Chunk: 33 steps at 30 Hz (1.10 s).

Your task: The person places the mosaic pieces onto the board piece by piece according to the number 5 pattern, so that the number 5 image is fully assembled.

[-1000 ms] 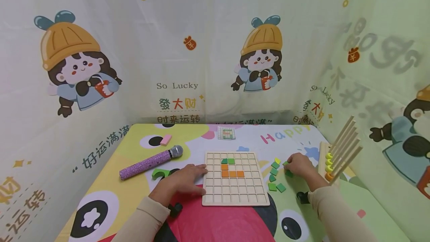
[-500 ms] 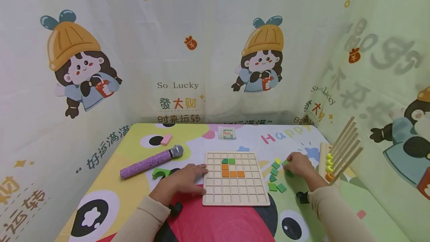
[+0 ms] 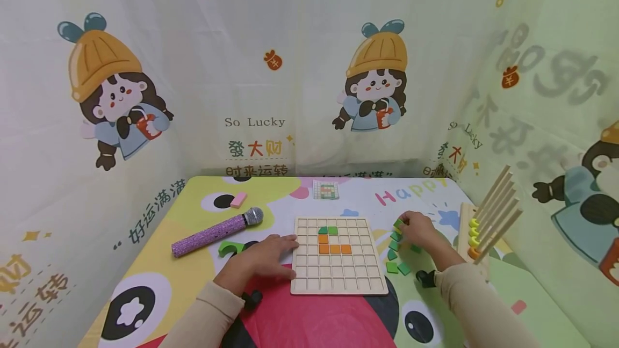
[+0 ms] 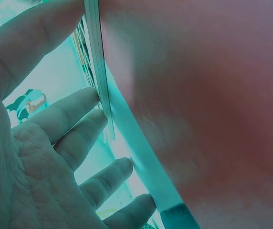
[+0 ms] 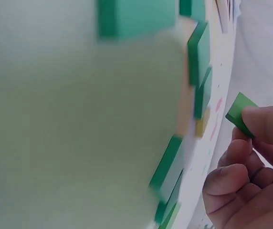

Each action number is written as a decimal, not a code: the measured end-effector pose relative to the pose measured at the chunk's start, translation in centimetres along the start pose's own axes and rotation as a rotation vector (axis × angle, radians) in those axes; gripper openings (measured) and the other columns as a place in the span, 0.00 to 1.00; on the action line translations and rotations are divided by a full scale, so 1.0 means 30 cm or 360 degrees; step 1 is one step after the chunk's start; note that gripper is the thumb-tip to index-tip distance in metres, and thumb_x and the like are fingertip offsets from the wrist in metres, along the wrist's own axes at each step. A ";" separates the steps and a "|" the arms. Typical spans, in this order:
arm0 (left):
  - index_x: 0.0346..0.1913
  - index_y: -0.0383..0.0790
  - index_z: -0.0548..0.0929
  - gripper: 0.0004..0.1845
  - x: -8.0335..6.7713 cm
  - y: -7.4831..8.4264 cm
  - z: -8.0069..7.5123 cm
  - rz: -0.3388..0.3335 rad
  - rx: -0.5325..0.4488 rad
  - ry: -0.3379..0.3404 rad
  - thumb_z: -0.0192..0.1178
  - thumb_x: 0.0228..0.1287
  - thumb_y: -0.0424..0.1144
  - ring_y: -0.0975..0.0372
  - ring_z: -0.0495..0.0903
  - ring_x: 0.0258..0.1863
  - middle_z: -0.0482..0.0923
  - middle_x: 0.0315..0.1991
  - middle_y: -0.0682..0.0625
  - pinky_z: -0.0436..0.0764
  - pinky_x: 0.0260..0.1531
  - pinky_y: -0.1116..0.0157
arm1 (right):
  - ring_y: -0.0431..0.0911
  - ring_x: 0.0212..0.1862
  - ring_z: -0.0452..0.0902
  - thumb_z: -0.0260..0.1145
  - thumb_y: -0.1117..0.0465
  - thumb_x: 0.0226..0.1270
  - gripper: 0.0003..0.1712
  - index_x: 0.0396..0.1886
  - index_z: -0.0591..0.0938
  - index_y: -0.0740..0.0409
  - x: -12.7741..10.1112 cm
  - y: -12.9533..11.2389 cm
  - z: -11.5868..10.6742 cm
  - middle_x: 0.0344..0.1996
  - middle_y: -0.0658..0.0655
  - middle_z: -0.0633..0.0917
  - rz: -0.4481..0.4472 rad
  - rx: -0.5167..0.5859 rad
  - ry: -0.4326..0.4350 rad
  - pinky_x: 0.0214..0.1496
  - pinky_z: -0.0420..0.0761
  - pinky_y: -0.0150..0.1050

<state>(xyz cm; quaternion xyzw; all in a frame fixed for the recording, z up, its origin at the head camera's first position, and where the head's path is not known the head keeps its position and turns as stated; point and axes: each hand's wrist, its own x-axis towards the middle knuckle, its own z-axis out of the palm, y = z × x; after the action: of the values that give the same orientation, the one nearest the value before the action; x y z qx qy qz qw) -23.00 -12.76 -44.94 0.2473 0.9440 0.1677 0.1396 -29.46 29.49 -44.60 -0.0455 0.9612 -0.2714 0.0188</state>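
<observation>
A wooden grid board (image 3: 338, 278) lies in front of me with orange tiles (image 3: 333, 248) and two green tiles (image 3: 329, 230) set in its cells. My left hand (image 3: 271, 255) lies flat on the cloth, its straight fingers (image 4: 74, 119) against the board's left edge (image 4: 96, 62). To the right of the board are several loose green tiles (image 3: 394, 255). My right hand (image 3: 411, 228) is just above them and pinches one green tile (image 5: 239, 113) between thumb and fingertips. More green tiles (image 5: 199, 52) lie on the table below that hand.
A purple glitter microphone (image 3: 217, 231), a pink eraser (image 3: 238, 200) and a green arch block (image 3: 229, 248) lie to the left. A small pattern card (image 3: 325, 190) sits behind the board. A wooden rod rack with rings (image 3: 486, 227) stands at the right. Printed curtains enclose the table.
My right hand has moved a little left and away from me over the loose tiles and now holds a green tile. The left hand has stayed by the board.
</observation>
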 end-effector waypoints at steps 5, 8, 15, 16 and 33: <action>0.74 0.47 0.75 0.41 -0.004 0.002 0.000 -0.0005 -0.0015 -0.0004 0.73 0.58 0.55 0.44 0.63 0.77 0.66 0.79 0.49 0.70 0.72 0.44 | 0.57 0.45 0.78 0.62 0.67 0.74 0.13 0.52 0.81 0.73 0.005 -0.065 0.011 0.43 0.67 0.84 -0.0034 0.0052 -0.0017 0.51 0.80 0.55; 0.74 0.47 0.75 0.41 -0.004 0.002 0.002 -0.0011 -0.0024 -0.0004 0.73 0.58 0.55 0.44 0.62 0.77 0.66 0.79 0.49 0.71 0.71 0.44 | 0.56 0.46 0.80 0.64 0.66 0.73 0.13 0.51 0.81 0.71 0.013 -0.080 0.032 0.44 0.66 0.85 -0.0064 0.0106 -0.0024 0.50 0.82 0.55; 0.74 0.48 0.74 0.42 -0.004 0.008 0.008 -0.0022 -0.0027 -0.0007 0.74 0.57 0.55 0.45 0.63 0.77 0.65 0.79 0.50 0.72 0.70 0.43 | 0.52 0.43 0.78 0.64 0.65 0.73 0.10 0.47 0.83 0.66 0.037 -0.116 0.086 0.42 0.62 0.85 -0.0136 0.0195 -0.0071 0.46 0.81 0.49; 0.74 0.48 0.74 0.42 -0.004 0.009 0.008 -0.0025 -0.0030 -0.0008 0.74 0.57 0.55 0.45 0.63 0.77 0.65 0.79 0.49 0.72 0.70 0.43 | 0.52 0.43 0.77 0.64 0.65 0.73 0.09 0.47 0.83 0.65 0.039 -0.125 0.092 0.42 0.61 0.85 -0.0145 0.0194 -0.0083 0.46 0.81 0.48; 0.74 0.48 0.74 0.42 -0.005 0.017 0.010 -0.0033 -0.0031 -0.0004 0.73 0.57 0.56 0.44 0.62 0.78 0.65 0.79 0.50 0.71 0.71 0.43 | 0.47 0.43 0.77 0.62 0.66 0.73 0.06 0.43 0.86 0.58 0.101 -0.249 0.183 0.41 0.54 0.86 -0.0282 0.0206 -0.0295 0.49 0.79 0.46</action>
<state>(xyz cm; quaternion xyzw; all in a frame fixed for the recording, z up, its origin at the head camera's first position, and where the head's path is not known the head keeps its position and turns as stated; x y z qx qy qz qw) -22.56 -12.34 -44.98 0.2365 0.9446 0.1751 0.1451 -31.57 19.99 -45.41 -0.1537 0.9280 -0.3282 0.0864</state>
